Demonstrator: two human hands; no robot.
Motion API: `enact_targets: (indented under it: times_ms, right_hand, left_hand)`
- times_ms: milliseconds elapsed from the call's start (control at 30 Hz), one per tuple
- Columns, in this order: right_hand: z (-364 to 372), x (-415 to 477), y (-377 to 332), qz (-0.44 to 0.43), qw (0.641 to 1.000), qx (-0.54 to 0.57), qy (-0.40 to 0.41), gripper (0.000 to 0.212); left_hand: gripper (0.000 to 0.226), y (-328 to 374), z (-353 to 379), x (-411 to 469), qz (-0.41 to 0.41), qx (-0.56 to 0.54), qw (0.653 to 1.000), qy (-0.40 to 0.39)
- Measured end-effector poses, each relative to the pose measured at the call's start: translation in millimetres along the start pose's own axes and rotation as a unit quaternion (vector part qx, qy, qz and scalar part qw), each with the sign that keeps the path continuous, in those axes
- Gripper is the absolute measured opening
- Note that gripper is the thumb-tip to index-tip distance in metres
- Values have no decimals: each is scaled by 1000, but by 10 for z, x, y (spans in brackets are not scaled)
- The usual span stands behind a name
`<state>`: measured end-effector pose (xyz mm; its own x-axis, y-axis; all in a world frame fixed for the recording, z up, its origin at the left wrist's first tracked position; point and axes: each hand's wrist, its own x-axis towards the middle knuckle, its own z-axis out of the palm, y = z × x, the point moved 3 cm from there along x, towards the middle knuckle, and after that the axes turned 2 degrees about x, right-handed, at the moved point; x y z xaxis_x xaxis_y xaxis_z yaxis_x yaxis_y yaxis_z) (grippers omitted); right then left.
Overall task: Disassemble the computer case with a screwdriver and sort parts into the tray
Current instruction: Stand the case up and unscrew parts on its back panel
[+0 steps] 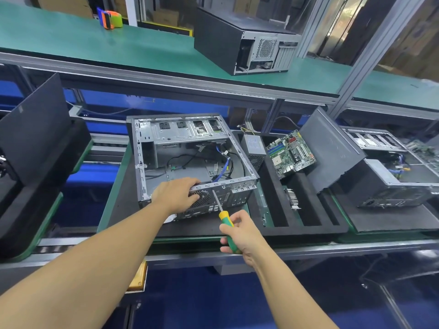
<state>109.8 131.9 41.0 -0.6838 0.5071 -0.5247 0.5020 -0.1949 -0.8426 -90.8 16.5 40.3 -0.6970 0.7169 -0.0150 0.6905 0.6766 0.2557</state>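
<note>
An open computer case (190, 148) lies on its side on a black mat, with loose black and blue cables inside. My left hand (177, 194) grips the case's near rear edge over the fan grille. My right hand (240, 231) holds a green and yellow screwdriver (224, 219) by the handle. Its metal tip touches the rear panel just right of the fan. To the right, a black foam tray (316, 224) holds a power supply (255, 144), a green motherboard (291, 153) and a small card (293, 198).
A dark side panel (332, 148) leans on the tray's right side. Another opened case (392, 172) lies farther right. A closed case (242, 41) stands on the green upper shelf, with an orange and green tape dispenser (110, 19) at its left. A black panel (35, 129) stands at left.
</note>
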Motion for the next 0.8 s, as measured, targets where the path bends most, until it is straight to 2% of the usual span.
enact_targets:
  times_ms: [100, 233, 333, 433, 500, 567, 667, 800]
  right_hand:
    - [-8, -14, -44, 44, 998, 26, -20, 20]
    - [-24, -38, -99, 126, 978, 126, -108, 29]
    - [-48, -33, -40, 102, 984, 98, -104, 30]
    - [-48, -13, -15, 28, 998, 31, -37, 12]
    - [-49, 3, 17, 5, 1000, 8, 3, 20]
    - [-7, -5, 31, -4, 1000, -16, -3, 22]
    - [8, -19, -16, 17, 1000, -23, -13, 22]
    - [-29, -15, -55, 100, 989, 82, -76, 34]
  left_hand:
    - [40, -2, 12, 10, 4, -2, 1000, -1]
    - [39, -8, 11, 16, 5, -1, 1000, 6]
    - [38, -7, 19, 22, 7, 0, 1000, 6]
    - [39, -10, 19, 21, 6, -3, 1000, 7]
    - [39, -9, 21, 18, 8, -3, 1000, 13]
    - [39, -11, 17, 14, 11, -5, 1000, 15]
    - [39, -8, 20, 19, 14, -5, 1000, 10]
    - [41, -5, 6, -1, 9, -1, 1000, 11]
